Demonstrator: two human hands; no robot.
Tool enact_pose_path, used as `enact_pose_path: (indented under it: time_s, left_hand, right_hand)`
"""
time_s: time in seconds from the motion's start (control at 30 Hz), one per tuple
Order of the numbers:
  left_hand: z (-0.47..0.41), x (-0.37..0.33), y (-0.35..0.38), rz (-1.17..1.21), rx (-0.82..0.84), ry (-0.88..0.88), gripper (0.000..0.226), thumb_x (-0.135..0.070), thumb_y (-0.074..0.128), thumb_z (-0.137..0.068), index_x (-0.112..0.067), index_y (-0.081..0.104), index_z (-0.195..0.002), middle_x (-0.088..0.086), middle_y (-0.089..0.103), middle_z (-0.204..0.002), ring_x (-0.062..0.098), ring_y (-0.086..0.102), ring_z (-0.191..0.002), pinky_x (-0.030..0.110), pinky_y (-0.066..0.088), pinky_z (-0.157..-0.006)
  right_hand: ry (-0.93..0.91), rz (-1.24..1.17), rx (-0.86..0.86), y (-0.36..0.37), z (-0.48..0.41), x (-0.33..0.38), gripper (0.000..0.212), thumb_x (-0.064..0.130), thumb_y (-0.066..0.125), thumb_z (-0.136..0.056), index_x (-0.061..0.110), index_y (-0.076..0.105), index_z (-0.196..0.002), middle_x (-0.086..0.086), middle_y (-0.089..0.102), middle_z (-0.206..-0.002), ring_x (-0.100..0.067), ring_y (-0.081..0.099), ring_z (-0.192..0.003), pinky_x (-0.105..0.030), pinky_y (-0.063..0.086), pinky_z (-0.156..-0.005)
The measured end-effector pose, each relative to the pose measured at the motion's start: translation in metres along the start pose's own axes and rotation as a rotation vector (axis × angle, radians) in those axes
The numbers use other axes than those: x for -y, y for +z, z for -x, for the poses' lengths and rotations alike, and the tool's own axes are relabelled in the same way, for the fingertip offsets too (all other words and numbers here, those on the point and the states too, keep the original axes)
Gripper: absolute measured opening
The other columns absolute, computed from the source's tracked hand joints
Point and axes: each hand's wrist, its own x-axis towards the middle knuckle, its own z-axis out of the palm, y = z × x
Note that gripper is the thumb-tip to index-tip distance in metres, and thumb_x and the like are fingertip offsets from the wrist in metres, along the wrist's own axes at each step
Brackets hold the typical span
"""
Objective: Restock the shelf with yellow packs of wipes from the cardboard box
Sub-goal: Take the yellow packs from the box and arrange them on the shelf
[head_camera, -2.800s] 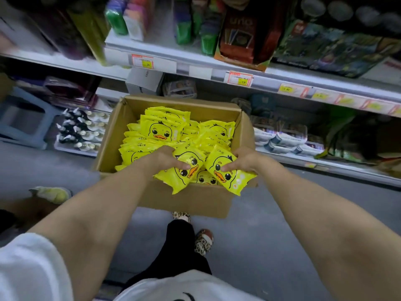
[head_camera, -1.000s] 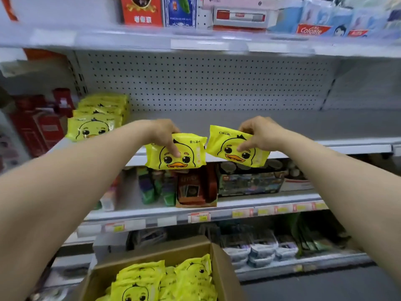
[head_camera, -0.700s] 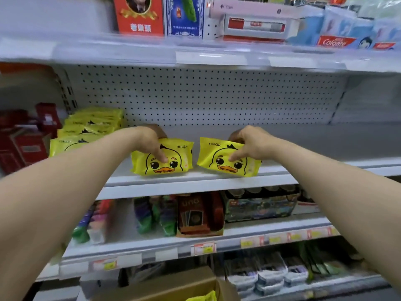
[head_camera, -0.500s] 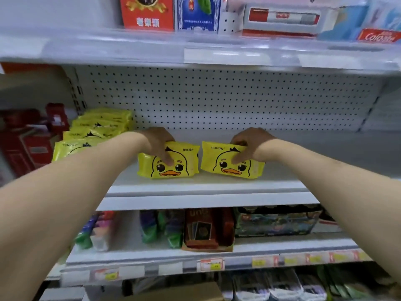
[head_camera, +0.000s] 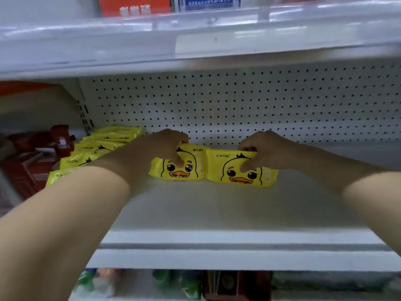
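Two yellow duck-face packs of wipes stand side by side deep on the white shelf [head_camera: 217, 213], near the pegboard back. My left hand [head_camera: 165, 146] grips the left pack [head_camera: 191, 168] from above, thumb on its front. The right pack [head_camera: 256, 172] is pinched at its top by my right hand [head_camera: 267, 151]. A row of several more yellow packs [head_camera: 97, 148] lies along the shelf's left side, partly behind my left forearm. The cardboard box is out of view.
Red packages [head_camera: 32, 157] fill the bay left of the shelf upright. The upper shelf's front edge [head_camera: 195, 46] hangs low overhead, with red and blue boxes on it. Green and dark goods [head_camera: 195, 283] show on the shelf below. Bare shelf extends right of the packs.
Both hands have carried the two packs further back into the shelf and set them down near the pegboard. The view has moved in closer and the box has dropped out of sight.
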Motion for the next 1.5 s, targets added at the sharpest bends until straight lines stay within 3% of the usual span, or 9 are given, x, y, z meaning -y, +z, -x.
enact_pose_path:
  time_s: [0.1, 0.23, 0.37, 0.67, 0.87, 1.03, 1.13, 1.33, 1.5]
  left_hand:
    - [-0.024, 0.016, 0.006, -0.04, -0.03, -0.005, 0.063, -0.03, 0.077, -0.082, -0.018, 0.049, -0.137, 0.007, 0.056, -0.128, 0.024, 0.052, -0.117, 0.024, 0.034, -0.081]
    - [-0.054, 0.041, 0.015, -0.044, -0.11, -0.036, 0.066, -0.037, 0.08, -0.076, -0.027, 0.05, -0.134, 0.002, 0.058, -0.123, 0.023, 0.055, -0.11, 0.029, 0.038, -0.079]
    - [-0.069, 0.057, 0.02, -0.103, -0.18, -0.08, 0.065, -0.039, 0.078, -0.078, -0.027, 0.048, -0.135, 0.005, 0.057, -0.122, 0.026, 0.055, -0.111, 0.037, 0.047, -0.087]
    - [-0.085, 0.074, 0.029, -0.299, -0.36, -0.07, 0.074, -0.047, 0.077, -0.076, -0.029, 0.045, -0.14, 0.009, 0.048, -0.124, 0.03, 0.043, -0.121, 0.042, 0.042, -0.095]
    - [-0.097, 0.08, 0.033, -0.321, -0.42, -0.05, 0.073, -0.044, 0.079, -0.075, -0.03, 0.047, -0.139, 0.01, 0.048, -0.127, 0.031, 0.043, -0.122, 0.044, 0.042, -0.096]
    - [-0.106, 0.082, 0.037, -0.304, -0.439, -0.093, 0.079, -0.041, 0.08, -0.074, -0.028, 0.043, -0.142, 0.011, 0.043, -0.135, 0.032, 0.039, -0.127, 0.045, 0.041, -0.099]
    - [-0.107, 0.082, 0.038, -0.268, -0.462, -0.092, 0.078, -0.039, 0.082, -0.071, -0.021, 0.043, -0.136, 0.011, 0.046, -0.13, 0.032, 0.042, -0.122, 0.045, 0.043, -0.094]
    - [-0.094, 0.092, 0.03, -0.044, -0.557, -0.083, 0.074, -0.033, 0.083, -0.073, -0.017, 0.044, -0.133, 0.011, 0.047, -0.127, 0.031, 0.042, -0.12, 0.044, 0.042, -0.092]
    - [-0.066, 0.111, 0.012, 0.097, -0.633, -0.133, 0.067, -0.032, 0.08, -0.078, -0.02, 0.045, -0.134, 0.011, 0.046, -0.13, 0.032, 0.039, -0.124, 0.044, 0.042, -0.091]
  right_hand:
    - [-0.006, -0.015, -0.011, 0.002, -0.017, 0.0, 0.027, 0.031, 0.086, -0.073, 0.019, 0.074, -0.094, -0.002, 0.072, -0.087, -0.018, 0.067, -0.08, -0.036, 0.054, -0.071]
    - [-0.013, -0.026, 0.0, 0.005, -0.035, 0.001, 0.03, 0.032, 0.086, -0.073, 0.023, 0.073, -0.099, 0.007, 0.072, -0.09, -0.008, 0.067, -0.081, -0.031, 0.056, -0.071]
    - [-0.021, -0.058, 0.027, 0.008, -0.049, 0.0, 0.026, 0.033, 0.085, -0.074, 0.034, 0.068, -0.093, 0.022, 0.067, -0.083, 0.01, 0.061, -0.071, -0.006, 0.042, -0.055]
    - [-0.052, -0.073, 0.033, 0.015, -0.073, 0.001, 0.03, 0.033, 0.085, -0.074, 0.029, 0.072, -0.1, 0.012, 0.073, -0.092, -0.003, 0.069, -0.08, -0.025, 0.057, -0.071]
    - [-0.061, -0.103, 0.048, 0.018, -0.083, 0.0, 0.028, 0.032, 0.086, -0.073, 0.036, 0.068, -0.094, 0.015, 0.073, -0.091, 0.004, 0.067, -0.075, -0.02, 0.055, -0.07]
    - [-0.061, -0.099, 0.043, 0.021, -0.092, 0.0, 0.027, 0.033, 0.085, -0.074, 0.03, 0.071, -0.097, 0.017, 0.073, -0.091, 0.005, 0.067, -0.077, -0.019, 0.052, -0.072]
    - [-0.059, -0.096, 0.034, 0.022, -0.097, 0.004, 0.028, 0.03, 0.086, -0.074, 0.028, 0.073, -0.099, 0.014, 0.074, -0.089, 0.003, 0.068, -0.074, -0.021, 0.055, -0.069]
    - [-0.068, -0.05, 0.009, 0.032, -0.119, 0.019, 0.03, 0.033, 0.086, -0.073, 0.03, 0.072, -0.099, 0.01, 0.073, -0.094, -0.007, 0.068, -0.083, -0.035, 0.058, -0.079]
    - [-0.143, -0.006, -0.005, 0.046, -0.143, 0.048, 0.026, 0.033, 0.084, -0.075, 0.035, 0.07, -0.096, 0.011, 0.069, -0.092, -0.008, 0.064, -0.082, -0.027, 0.051, -0.071]
